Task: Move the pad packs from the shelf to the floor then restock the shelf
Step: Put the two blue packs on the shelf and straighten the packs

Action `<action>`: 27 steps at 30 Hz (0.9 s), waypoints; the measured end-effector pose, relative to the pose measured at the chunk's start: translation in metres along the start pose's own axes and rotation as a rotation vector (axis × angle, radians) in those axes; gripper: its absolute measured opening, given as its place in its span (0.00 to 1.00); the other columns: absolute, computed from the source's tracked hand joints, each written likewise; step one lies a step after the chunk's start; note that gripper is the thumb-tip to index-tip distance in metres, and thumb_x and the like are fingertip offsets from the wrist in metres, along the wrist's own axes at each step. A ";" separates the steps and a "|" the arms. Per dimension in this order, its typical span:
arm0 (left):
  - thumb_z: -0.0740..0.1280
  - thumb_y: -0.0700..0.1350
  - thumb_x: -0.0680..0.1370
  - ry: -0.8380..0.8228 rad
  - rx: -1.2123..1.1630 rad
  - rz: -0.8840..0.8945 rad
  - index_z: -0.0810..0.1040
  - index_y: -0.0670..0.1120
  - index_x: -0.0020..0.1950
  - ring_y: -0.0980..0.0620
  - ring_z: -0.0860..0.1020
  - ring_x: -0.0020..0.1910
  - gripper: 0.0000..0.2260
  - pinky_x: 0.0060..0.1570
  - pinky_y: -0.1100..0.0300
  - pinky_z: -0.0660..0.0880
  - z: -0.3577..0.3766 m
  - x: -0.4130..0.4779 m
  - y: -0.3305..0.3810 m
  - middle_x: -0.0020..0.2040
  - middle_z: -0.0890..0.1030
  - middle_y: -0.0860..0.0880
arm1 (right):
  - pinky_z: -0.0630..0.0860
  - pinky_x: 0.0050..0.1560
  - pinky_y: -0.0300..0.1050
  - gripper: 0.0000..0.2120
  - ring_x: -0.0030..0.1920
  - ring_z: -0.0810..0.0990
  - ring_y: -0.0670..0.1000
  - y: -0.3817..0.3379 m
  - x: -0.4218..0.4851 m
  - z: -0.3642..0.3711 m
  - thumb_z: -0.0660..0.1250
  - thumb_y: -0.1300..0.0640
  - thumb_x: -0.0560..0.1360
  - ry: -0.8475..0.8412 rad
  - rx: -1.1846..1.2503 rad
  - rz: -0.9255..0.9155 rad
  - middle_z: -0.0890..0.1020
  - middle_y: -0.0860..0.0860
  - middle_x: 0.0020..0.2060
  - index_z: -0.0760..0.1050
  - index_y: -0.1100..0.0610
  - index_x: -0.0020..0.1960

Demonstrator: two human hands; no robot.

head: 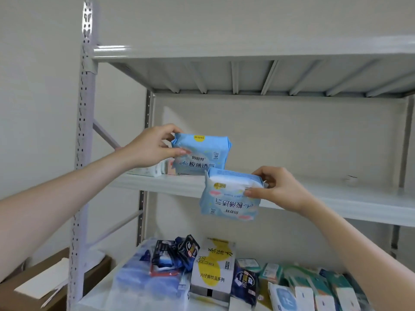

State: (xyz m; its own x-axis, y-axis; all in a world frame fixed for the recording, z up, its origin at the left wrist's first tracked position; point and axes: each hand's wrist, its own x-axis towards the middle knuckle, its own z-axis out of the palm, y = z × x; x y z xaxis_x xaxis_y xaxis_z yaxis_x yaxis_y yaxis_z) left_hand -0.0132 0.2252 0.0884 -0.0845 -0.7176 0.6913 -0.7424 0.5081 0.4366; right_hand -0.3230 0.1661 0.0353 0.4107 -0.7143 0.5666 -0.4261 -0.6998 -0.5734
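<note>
Pinching packs (202, 153) (226, 204): left hand (150, 147) upright, right hand (277, 187) inverted.

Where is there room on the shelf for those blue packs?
The middle shelf looks bare from the blue pack in the left hand across to the right post. Its left end holds small packs. The lower shelf is crowded with other packs and a box.

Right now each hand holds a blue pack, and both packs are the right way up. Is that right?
Not quite. Each hand holds a blue pack, but only the left pack, in the left hand, is the right way up. The right pack, in the right hand, is upside down: the head view shows its print inverted.
</note>
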 end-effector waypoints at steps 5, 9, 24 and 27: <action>0.76 0.52 0.70 0.035 0.003 -0.005 0.77 0.50 0.55 0.46 0.83 0.48 0.17 0.49 0.52 0.79 0.012 0.071 -0.021 0.50 0.83 0.52 | 0.77 0.48 0.55 0.12 0.46 0.81 0.60 0.029 0.062 -0.010 0.78 0.56 0.66 0.020 0.027 -0.007 0.84 0.54 0.43 0.79 0.55 0.47; 0.76 0.52 0.70 0.042 0.027 0.021 0.77 0.49 0.55 0.48 0.81 0.53 0.18 0.55 0.53 0.75 0.024 0.123 -0.050 0.51 0.82 0.52 | 0.78 0.50 0.53 0.12 0.47 0.81 0.59 0.053 0.110 0.000 0.77 0.58 0.67 0.027 0.045 0.001 0.84 0.56 0.44 0.79 0.57 0.47; 0.76 0.51 0.70 -0.196 0.055 -0.028 0.79 0.45 0.52 0.55 0.83 0.39 0.16 0.36 0.68 0.71 0.088 0.300 -0.188 0.47 0.84 0.47 | 0.75 0.44 0.42 0.13 0.44 0.82 0.47 0.127 0.265 0.024 0.79 0.56 0.65 0.111 -0.101 0.095 0.85 0.49 0.42 0.80 0.55 0.46; 0.77 0.50 0.70 -0.285 0.054 -0.074 0.80 0.42 0.53 0.53 0.84 0.41 0.17 0.42 0.65 0.72 0.112 0.316 -0.211 0.47 0.85 0.45 | 0.78 0.48 0.49 0.14 0.44 0.82 0.51 0.142 0.285 0.022 0.78 0.58 0.65 0.072 -0.132 0.155 0.85 0.53 0.42 0.80 0.57 0.48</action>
State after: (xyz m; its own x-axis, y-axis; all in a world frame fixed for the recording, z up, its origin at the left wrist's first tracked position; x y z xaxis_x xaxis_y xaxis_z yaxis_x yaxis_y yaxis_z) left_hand 0.0426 -0.1625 0.1502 -0.2062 -0.8603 0.4662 -0.7869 0.4290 0.4436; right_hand -0.2486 -0.1365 0.1020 0.2756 -0.8080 0.5208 -0.5833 -0.5712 -0.5774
